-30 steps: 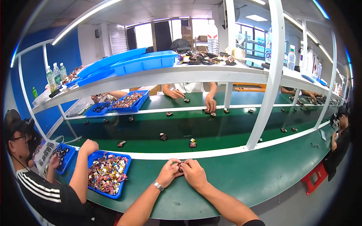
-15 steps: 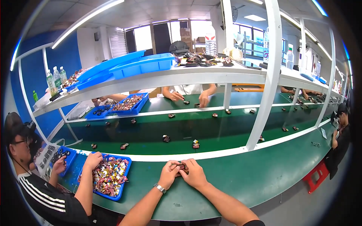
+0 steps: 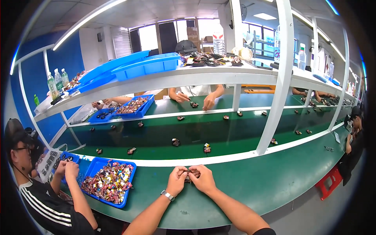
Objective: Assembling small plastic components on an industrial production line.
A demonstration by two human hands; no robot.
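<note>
Over the green bench top my left hand and my right hand meet, fingers and thumbs pinched together. Between them they grip a small dark part with reddish-brown wrapping, probably an electronic assembly; the fingers cover most of it. A metal-banded watch sits on my left wrist. To the left of my hands stands a blue tray heaped with small red, white and yellow pieces.
Beyond the white rail runs a green conveyor carrying several small assemblies. A white post and an overhead shelf stand ahead. At left, a co-worker handles parts beside another blue tray; a person works opposite.
My fingers have shifted slightly around the small part, still together. The co-worker's hand has left the tray of pieces and joined the other hand. Assemblies on the conveyor have drifted slightly right.
</note>
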